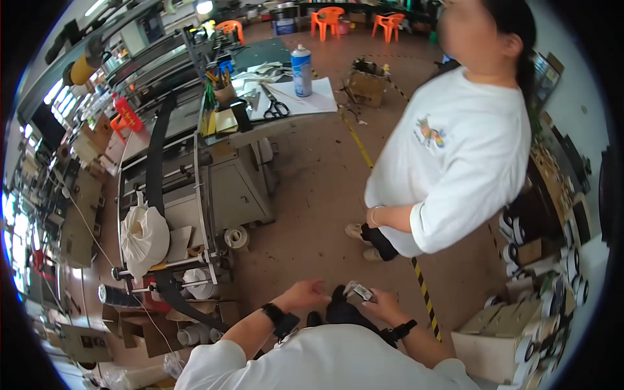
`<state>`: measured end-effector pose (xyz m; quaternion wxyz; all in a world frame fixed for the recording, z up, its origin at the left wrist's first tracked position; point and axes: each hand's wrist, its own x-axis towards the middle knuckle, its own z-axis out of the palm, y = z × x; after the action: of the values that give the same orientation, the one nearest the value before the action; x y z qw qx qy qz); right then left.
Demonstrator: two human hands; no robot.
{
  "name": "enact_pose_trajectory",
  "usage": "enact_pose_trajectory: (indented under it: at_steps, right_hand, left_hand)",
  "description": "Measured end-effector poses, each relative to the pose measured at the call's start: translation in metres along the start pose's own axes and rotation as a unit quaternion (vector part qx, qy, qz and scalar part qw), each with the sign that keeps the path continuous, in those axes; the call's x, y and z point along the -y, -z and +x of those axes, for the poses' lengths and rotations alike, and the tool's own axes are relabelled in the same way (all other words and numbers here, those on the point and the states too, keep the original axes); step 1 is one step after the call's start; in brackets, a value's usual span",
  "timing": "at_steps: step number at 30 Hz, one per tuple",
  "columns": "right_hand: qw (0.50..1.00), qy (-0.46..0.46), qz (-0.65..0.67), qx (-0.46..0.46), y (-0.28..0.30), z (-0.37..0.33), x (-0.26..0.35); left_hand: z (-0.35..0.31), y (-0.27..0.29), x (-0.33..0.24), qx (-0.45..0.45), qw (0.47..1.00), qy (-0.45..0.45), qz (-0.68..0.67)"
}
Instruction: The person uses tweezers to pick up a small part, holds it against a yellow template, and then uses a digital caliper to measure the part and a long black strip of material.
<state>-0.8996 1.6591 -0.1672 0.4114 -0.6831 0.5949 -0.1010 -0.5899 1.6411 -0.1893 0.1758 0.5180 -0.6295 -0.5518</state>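
My right hand point(387, 308) is closed around a small silver-grey object point(361, 292) in front of my body; its exact kind is too small to make out. Something pale sticks out at its left end. To the left, my left hand point(308, 294) is stretched toward that object, fingers apart and nothing in them. A gap separates it from the object. Both wrists wear black bands, the left one with a dark box point(286, 324) on it.
A person in a white shirt point(455, 162) stands close ahead on the right. At left is a long machine with a black belt point(156, 156), a white cloth bundle point(143, 237) and a table holding a spray can point(301, 70) and scissors point(275, 108). Cartons point(487, 348) and rolls stand at right.
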Motion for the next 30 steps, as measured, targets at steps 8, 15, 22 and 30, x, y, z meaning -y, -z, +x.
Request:
enact_pose_trajectory:
  at_steps: [8,15,22,30]
  right_hand:
    - [0.989,0.129,0.07,0.008,0.03,0.119,0.035]
    - [0.968,-0.01,0.215,0.128,0.068,0.164,0.017]
    - [0.962,-0.044,0.229,0.14,0.097,0.244,-0.013]
    - [0.995,0.025,0.084,0.05,0.209,0.374,-0.021]
  left_hand:
    - [0.101,0.02,-0.053,-0.139,0.984,0.007,0.109]
    - [0.15,0.06,-0.071,-0.131,0.971,0.011,0.198]
    - [0.241,0.089,-0.059,-0.12,0.968,-0.004,0.22]
    - [0.353,0.161,-0.065,-0.101,0.988,0.03,0.112]
